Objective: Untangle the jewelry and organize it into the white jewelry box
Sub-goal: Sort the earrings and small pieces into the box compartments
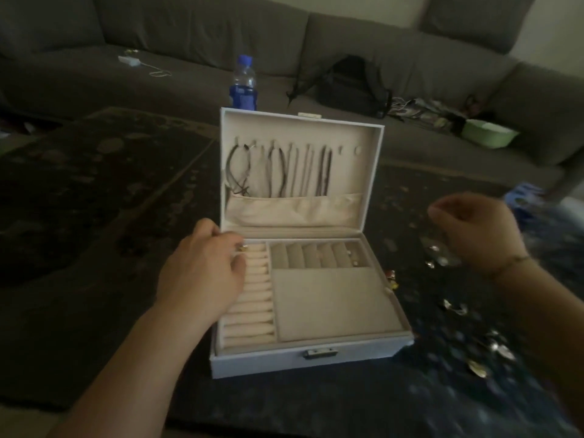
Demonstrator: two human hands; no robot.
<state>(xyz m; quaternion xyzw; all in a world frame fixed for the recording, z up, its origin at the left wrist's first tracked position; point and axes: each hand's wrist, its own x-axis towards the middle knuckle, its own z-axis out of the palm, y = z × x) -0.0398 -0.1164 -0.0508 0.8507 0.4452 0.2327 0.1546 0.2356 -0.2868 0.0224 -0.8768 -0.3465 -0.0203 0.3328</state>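
Observation:
The white jewelry box (354,349) stands open on a dark table, lid upright. Several necklaces (278,169) hang from hooks inside the lid, their ends tucked into a cream pocket. My left hand (202,267) lies over the far end of the ring rolls (252,311) and pinches a small gold ring (243,247) there. Small pieces sit in the compartments (319,256) at the back right of the tray. My right hand (474,229) hovers right of the box, fingers loosely curled; whether it holds anything is blurred. Loose jewelry (455,306) lies scattered on the table right of the box.
A blue-capped water bottle (243,83) stands right behind the lid. A grey sofa (189,33) runs along the back with a black bag (350,86), a green bowl (488,132) and clutter on it. A blue object (521,197) is at the right edge.

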